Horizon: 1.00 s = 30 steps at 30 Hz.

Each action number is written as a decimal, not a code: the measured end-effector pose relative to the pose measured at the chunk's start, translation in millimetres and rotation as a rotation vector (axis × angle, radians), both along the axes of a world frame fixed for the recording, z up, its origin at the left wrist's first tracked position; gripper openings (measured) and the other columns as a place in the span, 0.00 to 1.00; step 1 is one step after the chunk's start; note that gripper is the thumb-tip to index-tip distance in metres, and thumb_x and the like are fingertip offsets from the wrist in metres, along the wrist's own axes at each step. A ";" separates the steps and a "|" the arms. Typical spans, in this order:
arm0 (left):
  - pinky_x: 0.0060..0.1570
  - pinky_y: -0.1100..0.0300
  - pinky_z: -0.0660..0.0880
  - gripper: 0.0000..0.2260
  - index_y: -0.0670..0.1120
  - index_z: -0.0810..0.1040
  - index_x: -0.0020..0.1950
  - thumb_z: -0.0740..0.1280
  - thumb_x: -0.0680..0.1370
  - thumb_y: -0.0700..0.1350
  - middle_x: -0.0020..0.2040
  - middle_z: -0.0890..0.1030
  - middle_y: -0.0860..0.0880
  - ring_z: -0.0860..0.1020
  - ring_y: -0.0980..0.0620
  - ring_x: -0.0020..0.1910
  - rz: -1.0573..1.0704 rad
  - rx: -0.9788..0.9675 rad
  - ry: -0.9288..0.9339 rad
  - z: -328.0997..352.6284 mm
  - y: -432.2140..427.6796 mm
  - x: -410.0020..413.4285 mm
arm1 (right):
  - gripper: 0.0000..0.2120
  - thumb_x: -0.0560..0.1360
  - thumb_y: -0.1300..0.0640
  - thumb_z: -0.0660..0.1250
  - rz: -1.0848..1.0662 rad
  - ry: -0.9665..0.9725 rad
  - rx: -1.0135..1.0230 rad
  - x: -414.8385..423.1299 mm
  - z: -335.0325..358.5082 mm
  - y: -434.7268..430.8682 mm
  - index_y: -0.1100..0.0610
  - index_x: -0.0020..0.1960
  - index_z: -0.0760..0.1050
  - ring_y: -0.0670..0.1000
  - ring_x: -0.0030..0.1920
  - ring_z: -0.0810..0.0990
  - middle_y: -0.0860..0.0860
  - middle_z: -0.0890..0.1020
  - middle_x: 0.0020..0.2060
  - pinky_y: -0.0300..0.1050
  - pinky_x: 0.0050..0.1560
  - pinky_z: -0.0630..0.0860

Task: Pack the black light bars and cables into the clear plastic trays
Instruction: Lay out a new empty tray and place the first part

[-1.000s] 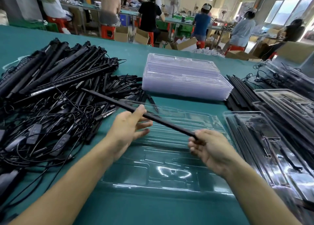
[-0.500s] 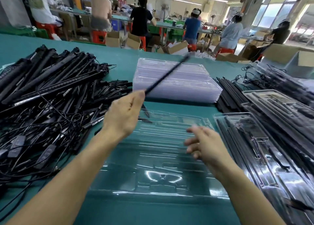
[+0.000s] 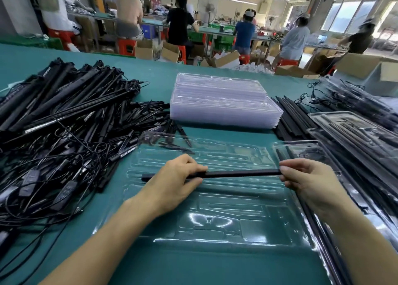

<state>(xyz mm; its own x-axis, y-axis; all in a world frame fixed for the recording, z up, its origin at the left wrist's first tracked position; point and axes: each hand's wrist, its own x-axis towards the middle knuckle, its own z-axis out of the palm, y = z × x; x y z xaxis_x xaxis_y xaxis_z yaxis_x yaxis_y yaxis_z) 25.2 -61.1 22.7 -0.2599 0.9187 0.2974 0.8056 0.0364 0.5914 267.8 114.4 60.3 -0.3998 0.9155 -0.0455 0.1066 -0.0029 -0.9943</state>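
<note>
Step in hand: the person is holding one black light bar (image 3: 241, 173) level above the open clear tray (image 3: 215, 240), running side to side across it. I am judging this as the lining-up stage just before seating; the bar is not yet placed.
Left hand: the left hand (image 3: 174, 183) is wrapping its fingers over the bar close to its left end, with a short tip of bar showing past the hand.
Right hand: the right hand (image 3: 310, 179) is pinching the bar's right end between thumb and fingertips and is carrying nothing else.
Bar position: it is hovering over the far half of the tray, roughly parallel with the long moulded channels there. Whether it is touching the plastic cannot be told.
Tray state: it is lying on the teal tabletop (image 3: 150, 73) directly before the person. I can make out no parts in its pockets.
Supply: a pile of light bars and cables (image 3: 64, 116) is lying left of the tray, and a stack of empty trays (image 3: 224, 103) is sitting beyond it. Loose black bars (image 3: 293, 116) and filled trays (image 3: 353, 129) are lying right of it.
Next move, judged: lowering both ends together into one long channel, keeping the bar parallel with it, then pressing along its length until flush. Which channel fits is not readable here.
Remaining, judged: the cable for this tray is waiting in the pile to its left.
</note>
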 end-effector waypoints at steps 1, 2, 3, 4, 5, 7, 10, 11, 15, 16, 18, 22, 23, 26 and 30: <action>0.59 0.56 0.75 0.14 0.52 0.81 0.64 0.70 0.79 0.46 0.53 0.77 0.56 0.76 0.58 0.53 0.001 -0.005 0.014 -1.2 -2.8 -1.3 | 0.04 0.73 0.73 0.68 -0.013 -0.004 -0.013 3.7 -1.0 2.0 0.66 0.45 0.79 0.46 0.27 0.79 0.55 0.80 0.28 0.33 0.29 0.76; 0.59 0.56 0.75 0.14 0.52 0.81 0.64 0.71 0.78 0.47 0.54 0.77 0.57 0.76 0.58 0.54 0.000 -0.016 0.025 -2.0 -5.2 -2.9 | 0.04 0.73 0.73 0.67 -0.013 -0.013 -0.030 6.6 -2.6 2.9 0.66 0.45 0.78 0.46 0.27 0.79 0.56 0.79 0.28 0.33 0.28 0.76; 0.60 0.55 0.75 0.14 0.52 0.81 0.63 0.71 0.78 0.47 0.54 0.77 0.58 0.76 0.59 0.55 0.001 -0.030 0.032 -2.2 -7.0 -4.0 | 0.04 0.73 0.73 0.68 0.004 -0.026 -0.048 8.1 -4.1 2.1 0.66 0.45 0.78 0.47 0.26 0.79 0.56 0.80 0.28 0.34 0.28 0.77; 0.59 0.55 0.75 0.14 0.53 0.81 0.63 0.71 0.77 0.48 0.54 0.77 0.59 0.76 0.59 0.55 0.006 -0.038 0.041 -2.2 -8.2 -4.5 | 0.04 0.72 0.73 0.68 0.032 -0.046 -0.058 8.0 -6.2 0.4 0.67 0.44 0.78 0.48 0.27 0.80 0.56 0.80 0.28 0.34 0.28 0.77; 0.58 0.55 0.75 0.13 0.54 0.81 0.62 0.71 0.77 0.50 0.53 0.76 0.60 0.75 0.60 0.54 0.016 -0.040 0.056 -2.1 -9.1 -4.0 | 0.04 0.72 0.73 0.69 0.063 -0.079 -0.049 7.4 -8.3 -1.5 0.66 0.44 0.78 0.49 0.27 0.80 0.57 0.81 0.28 0.35 0.28 0.77; 0.57 0.56 0.75 0.12 0.55 0.81 0.60 0.71 0.77 0.53 0.51 0.77 0.61 0.75 0.60 0.53 0.037 -0.027 0.096 -2.4 -10.2 -2.3 | 0.05 0.70 0.71 0.72 0.111 -0.163 0.017 5.3 -11.8 -4.3 0.65 0.44 0.80 0.49 0.29 0.81 0.57 0.83 0.30 0.35 0.28 0.76; 0.55 0.58 0.74 0.11 0.57 0.82 0.58 0.72 0.76 0.54 0.50 0.78 0.60 0.75 0.60 0.52 0.063 0.002 0.101 -4.3 -12.5 -2.9 | 0.06 0.70 0.70 0.73 0.135 -0.237 0.127 4.3 -15.1 -4.5 0.61 0.44 0.82 0.47 0.31 0.82 0.55 0.84 0.33 0.35 0.29 0.76; 0.55 0.58 0.74 0.10 0.56 0.83 0.57 0.72 0.76 0.54 0.50 0.79 0.60 0.75 0.60 0.51 0.072 0.012 0.092 -4.8 -12.9 -3.6 | 0.07 0.70 0.70 0.73 0.142 -0.242 0.146 4.8 -15.3 -3.8 0.60 0.44 0.82 0.46 0.32 0.82 0.54 0.85 0.33 0.35 0.30 0.76; 0.54 0.57 0.75 0.08 0.54 0.84 0.54 0.73 0.76 0.48 0.49 0.78 0.59 0.75 0.59 0.51 0.101 0.045 0.081 -6.0 -12.8 -3.6 | 0.09 0.72 0.69 0.72 0.152 -0.294 0.227 6.8 -17.0 -2.7 0.57 0.43 0.83 0.48 0.34 0.81 0.54 0.84 0.34 0.38 0.34 0.78; 0.54 0.57 0.75 0.07 0.54 0.85 0.54 0.73 0.77 0.48 0.48 0.78 0.59 0.74 0.59 0.51 0.111 0.052 0.092 -6.5 -12.7 -3.3 | 0.09 0.72 0.68 0.73 0.152 -0.351 0.278 6.6 -18.0 -2.9 0.55 0.42 0.83 0.49 0.35 0.82 0.53 0.85 0.35 0.40 0.37 0.79; 0.55 0.57 0.73 0.07 0.55 0.85 0.54 0.72 0.77 0.48 0.48 0.77 0.59 0.73 0.58 0.50 0.136 0.043 0.113 -7.7 -12.9 -3.3 | 0.08 0.71 0.64 0.75 0.158 -0.505 0.426 5.5 -19.7 -5.3 0.50 0.41 0.83 0.46 0.38 0.82 0.47 0.85 0.35 0.40 0.43 0.77; 0.56 0.55 0.72 0.06 0.57 0.85 0.53 0.71 0.78 0.51 0.46 0.76 0.60 0.74 0.56 0.49 0.171 -0.015 0.130 -9.3 -14.5 -4.4 | 0.09 0.72 0.61 0.74 0.167 -0.718 0.676 2.1 -18.0 -14.0 0.46 0.42 0.83 0.42 0.45 0.80 0.38 0.82 0.39 0.43 0.52 0.76; 0.55 0.55 0.72 0.06 0.58 0.85 0.53 0.71 0.78 0.51 0.46 0.77 0.61 0.74 0.57 0.49 0.179 -0.019 0.115 -9.5 -15.4 -4.6 | 0.09 0.72 0.60 0.74 0.168 -0.760 0.686 2.5 -17.5 -15.0 0.46 0.44 0.84 0.44 0.46 0.80 0.39 0.82 0.41 0.46 0.54 0.77; 0.52 0.54 0.74 0.03 0.60 0.84 0.49 0.72 0.77 0.52 0.45 0.79 0.62 0.76 0.58 0.50 0.222 -0.018 0.085 -9.7 -18.2 -4.8 | 0.08 0.75 0.58 0.70 0.120 -0.920 0.716 3.3 -16.1 -17.9 0.46 0.48 0.84 0.50 0.50 0.81 0.44 0.83 0.47 0.51 0.55 0.77; 0.45 0.54 0.78 0.04 0.58 0.84 0.40 0.76 0.71 0.49 0.37 0.81 0.63 0.78 0.61 0.42 0.319 0.054 -0.046 -9.1 -21.4 -10.3 | 0.09 0.75 0.57 0.68 0.035 -1.003 0.825 1.7 -16.1 -29.1 0.47 0.51 0.83 0.53 0.51 0.81 0.47 0.85 0.49 0.49 0.51 0.78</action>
